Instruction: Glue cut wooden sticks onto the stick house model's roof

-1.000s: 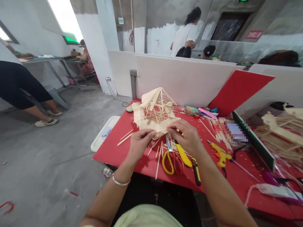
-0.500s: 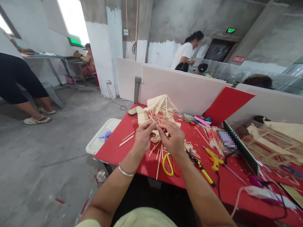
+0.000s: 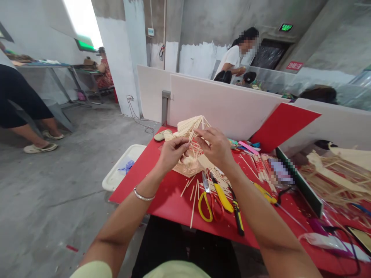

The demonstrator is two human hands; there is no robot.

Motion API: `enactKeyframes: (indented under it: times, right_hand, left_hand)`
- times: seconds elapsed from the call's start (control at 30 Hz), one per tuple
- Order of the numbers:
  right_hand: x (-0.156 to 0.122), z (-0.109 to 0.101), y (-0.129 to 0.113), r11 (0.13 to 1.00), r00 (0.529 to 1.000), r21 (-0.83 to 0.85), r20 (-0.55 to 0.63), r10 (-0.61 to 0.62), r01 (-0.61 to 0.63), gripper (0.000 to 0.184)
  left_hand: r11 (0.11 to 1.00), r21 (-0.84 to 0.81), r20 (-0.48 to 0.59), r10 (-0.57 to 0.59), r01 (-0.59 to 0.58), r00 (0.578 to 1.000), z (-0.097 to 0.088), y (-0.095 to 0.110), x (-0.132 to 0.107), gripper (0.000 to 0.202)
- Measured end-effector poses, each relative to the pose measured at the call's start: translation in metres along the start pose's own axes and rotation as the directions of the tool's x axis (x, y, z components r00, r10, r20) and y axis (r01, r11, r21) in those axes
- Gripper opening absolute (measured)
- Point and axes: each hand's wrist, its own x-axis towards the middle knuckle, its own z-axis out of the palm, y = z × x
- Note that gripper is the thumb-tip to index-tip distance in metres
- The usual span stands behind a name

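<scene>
A small house built of thin wooden sticks (image 3: 188,129) stands on the red table (image 3: 165,197). My left hand (image 3: 171,153) is closed in a pinch against the front of the model, apparently on a thin stick. Reaching over the model's roof frame, my right hand (image 3: 216,146) has its fingers curled and touching the sticks there. Loose sticks (image 3: 193,195) lie on the table just below my hands.
Yellow-handled scissors (image 3: 206,197), a yellow utility knife (image 3: 222,193), a black-and-yellow tool (image 3: 237,210) and a yellow glue gun (image 3: 265,193) lie near my right arm. A white tray (image 3: 121,170) sits off the table's left edge. White partitions (image 3: 220,104) stand behind; other people work beyond.
Both hands rose from the model's base to its upper frame. The right hand moved up over the roof. The model appears tilted or lifted slightly toward me.
</scene>
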Motion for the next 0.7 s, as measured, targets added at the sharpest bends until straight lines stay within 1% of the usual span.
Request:
enactKeyframes:
  times: [0.1,0.17,0.27,0.37,0.5,0.7]
  right_hand:
    - [0.012,0.004,0.010,0.999,1.000,0.025,0.004,-0.028,0.028,0.027]
    - [0.016,0.005,0.014,0.999,0.999,0.038,0.007,-0.037,0.037,0.027]
    - [0.018,0.004,0.020,0.999,1.000,0.041,-0.013,-0.024,0.025,0.030]
    - [0.015,0.001,0.025,0.999,0.999,0.048,-0.039,0.011,-0.009,0.031]
    - [0.007,-0.001,0.031,0.997,0.999,0.062,-0.015,0.049,-0.048,0.031]
    - [-0.001,-0.003,0.034,0.995,0.998,0.071,-0.010,0.070,-0.069,0.031]
  left_hand:
    - [0.998,0.069,-0.012,-0.001,0.001,1.000,-0.005,0.000,0.007,0.031]
    - [0.987,0.159,-0.032,0.010,-0.004,0.999,-0.010,-0.001,0.011,0.028]
    - [0.937,0.345,-0.081,0.079,-0.046,0.994,-0.015,-0.004,0.018,0.026]
    - [0.876,0.475,-0.087,0.142,-0.085,0.986,-0.017,-0.008,0.023,0.028]
    - [0.853,0.519,-0.087,0.118,-0.056,0.989,-0.014,-0.013,0.028,0.031]
    - [0.881,0.473,-0.086,0.054,-0.007,0.995,-0.008,-0.018,0.030,0.033]
